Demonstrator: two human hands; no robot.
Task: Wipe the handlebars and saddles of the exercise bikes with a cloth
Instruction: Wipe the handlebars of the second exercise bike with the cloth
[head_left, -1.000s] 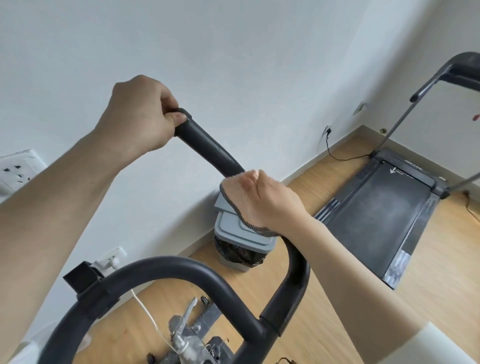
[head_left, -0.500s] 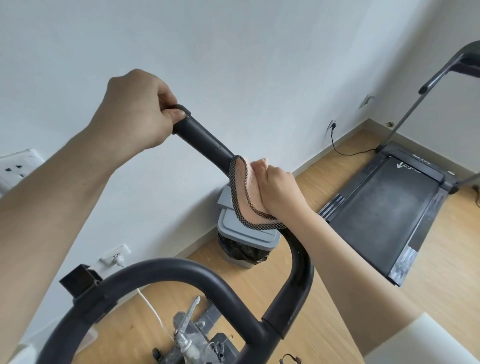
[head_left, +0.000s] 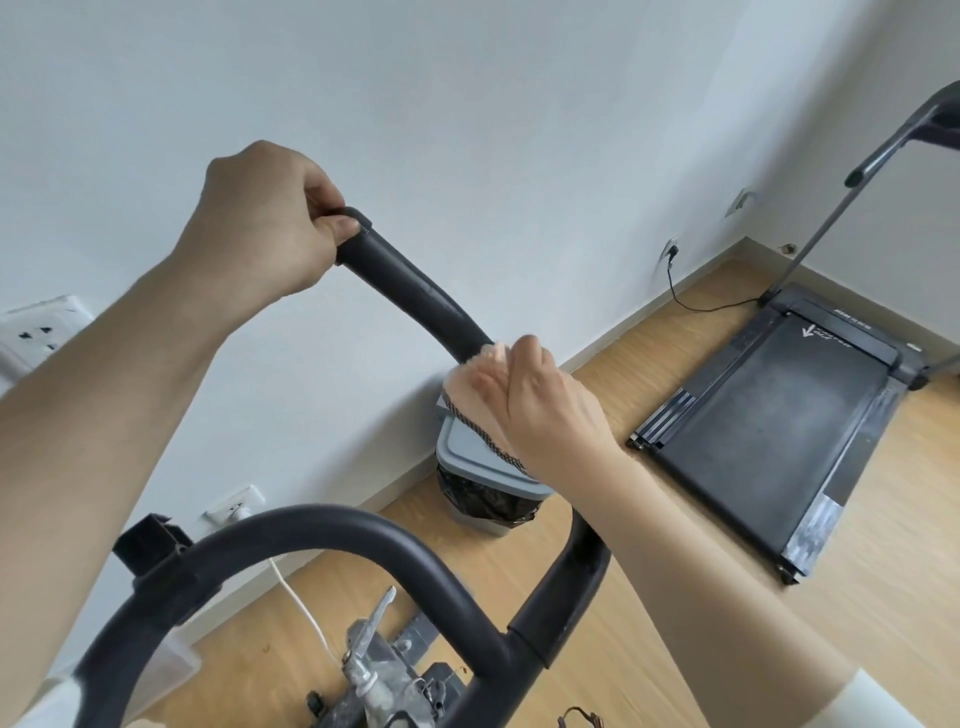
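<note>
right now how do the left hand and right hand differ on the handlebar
The left hand grips the handlebar bare; the right hand holds a peach cloth against it. The left hand is at the bar's free end, the right hand further down, near the bend. Both curl round the same black bar.

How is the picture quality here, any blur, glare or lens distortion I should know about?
Head view: the light is soft and even, with no glare; the wide lens stretches both forearms and tilts the treadmill; the right hand and cloth look slightly blurred, while the left hand gripping the handlebar is sharp.
</note>
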